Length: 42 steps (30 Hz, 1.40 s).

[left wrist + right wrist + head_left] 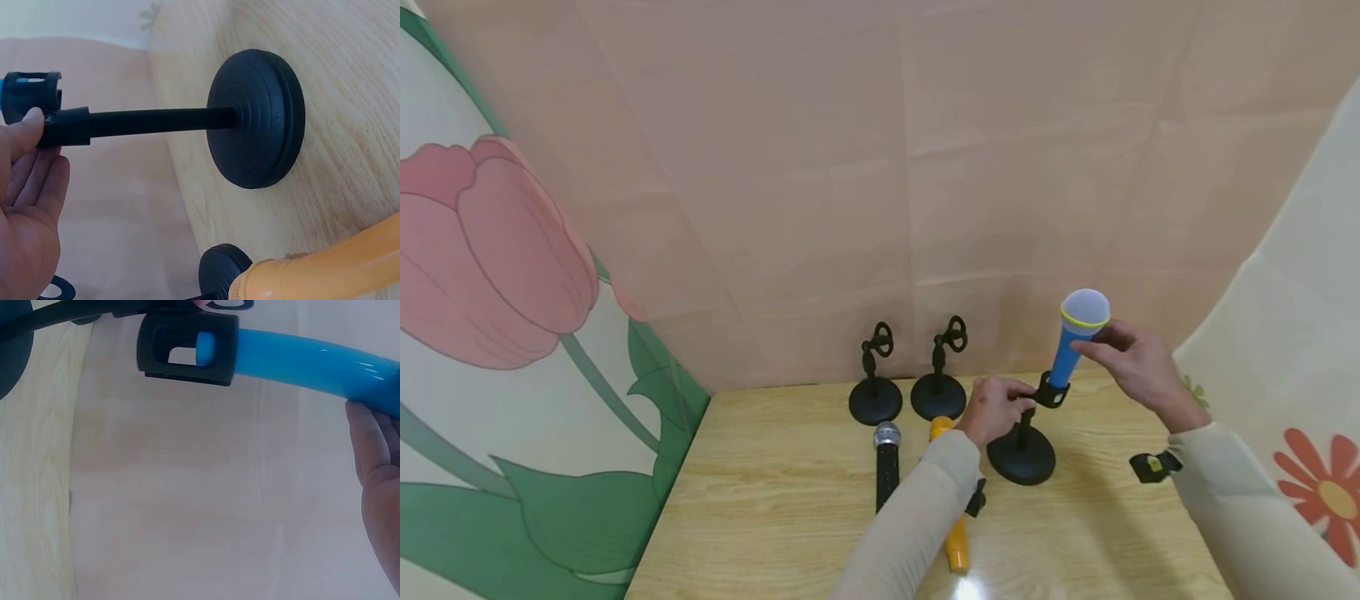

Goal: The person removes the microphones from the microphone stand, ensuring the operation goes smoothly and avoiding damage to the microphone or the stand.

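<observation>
A blue toy microphone (1066,357) with a pale head and yellow ring stands tilted, its lower end inside the clip (187,376) of a black microphone stand (1022,456). My right hand (1138,371) pinches the microphone's handle just below its head. With thumb and fingers, my left hand (996,408) grips the stand at the joint under the clip. In the left wrist view the stand's post (150,122) runs to its round base on the table, and the left thumb presses beside the clip. The right wrist view shows the handle's end through the clip's opening.
Two more black stands (876,400) (938,395) with bare clips stand at the table's back edge. A black microphone (887,467) with a silver head and an orange microphone (957,546) lie on the wooden table (760,483), partly behind my left sleeve. A cloth wall rises behind.
</observation>
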Tool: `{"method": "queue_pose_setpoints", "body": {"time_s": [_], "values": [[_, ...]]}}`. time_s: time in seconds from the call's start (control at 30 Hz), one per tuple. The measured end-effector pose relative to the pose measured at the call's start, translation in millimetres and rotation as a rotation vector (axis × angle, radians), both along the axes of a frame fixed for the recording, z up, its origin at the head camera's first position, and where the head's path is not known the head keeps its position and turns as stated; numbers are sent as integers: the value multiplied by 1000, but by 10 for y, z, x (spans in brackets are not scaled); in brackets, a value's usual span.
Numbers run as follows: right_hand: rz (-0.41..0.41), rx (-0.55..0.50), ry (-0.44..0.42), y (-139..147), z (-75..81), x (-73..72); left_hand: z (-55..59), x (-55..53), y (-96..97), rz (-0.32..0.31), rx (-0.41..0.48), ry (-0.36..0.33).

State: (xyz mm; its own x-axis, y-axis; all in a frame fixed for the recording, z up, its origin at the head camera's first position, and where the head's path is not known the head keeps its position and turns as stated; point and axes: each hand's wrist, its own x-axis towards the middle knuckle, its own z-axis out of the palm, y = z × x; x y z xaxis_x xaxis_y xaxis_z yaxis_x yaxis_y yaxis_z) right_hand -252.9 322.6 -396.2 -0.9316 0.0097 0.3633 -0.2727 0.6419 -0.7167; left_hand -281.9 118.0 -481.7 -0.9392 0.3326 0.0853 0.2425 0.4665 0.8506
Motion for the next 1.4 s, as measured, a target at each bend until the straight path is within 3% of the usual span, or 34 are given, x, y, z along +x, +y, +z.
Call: {"method": "queue_pose_setpoints", "body": {"time_s": [0.33, 0.67, 0.9, 1.0, 1.3, 1.4], "values": [[-7, -12, -3, 40, 46, 23, -20, -9, 6, -5, 27, -18], [-1, -13, 5, 20, 118, 39, 7, -78, 15, 51, -49, 30], [36, -19, 29, 6, 107, 93, 21, -128, -24, 40, 53, -28], [43, -17, 36, 20, 58, 120, 27, -152, -26, 52, 65, -27], [33, -31, 20, 6, -254, 211, 93, -225, 10, 62, -67, 59], [25, -34, 0, -5, -354, 246, 83, -237, 26, 81, -62, 52]]}}
